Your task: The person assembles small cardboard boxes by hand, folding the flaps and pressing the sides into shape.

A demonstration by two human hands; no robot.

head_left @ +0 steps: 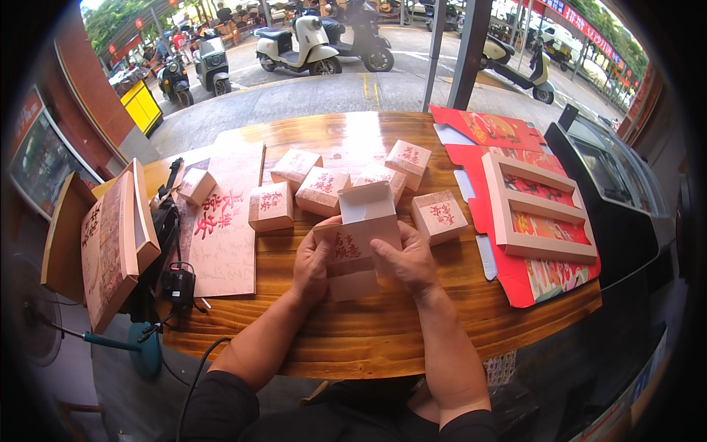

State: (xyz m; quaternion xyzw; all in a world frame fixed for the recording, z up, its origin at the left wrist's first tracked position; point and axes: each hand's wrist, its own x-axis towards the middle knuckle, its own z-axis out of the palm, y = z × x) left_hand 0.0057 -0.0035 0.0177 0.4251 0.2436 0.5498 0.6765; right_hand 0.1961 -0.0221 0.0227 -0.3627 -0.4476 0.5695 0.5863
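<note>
Between my two hands is a pale pink cardboard box (353, 239) with red lettering, its end flaps standing out at top and bottom. My left hand (314, 261) grips its left side, the thumb lying on the front panel. On the right side my right hand (406, 258) holds it, thumb pressed to the panel. Just beyond sit several folded small boxes of the same kind, among them one box (271, 207) to the left, another box (322, 190) behind, and a box (440, 216) right beside my right hand. The fingers behind the held box are hidden.
A flat pink printed sheet (232, 258) lies left, a small box (197, 186) on it. Farther left are a large open carton (110, 243), a black bag and a cable. At right, a pink divider frame (545, 246) rests on red flattened packaging (482, 214).
</note>
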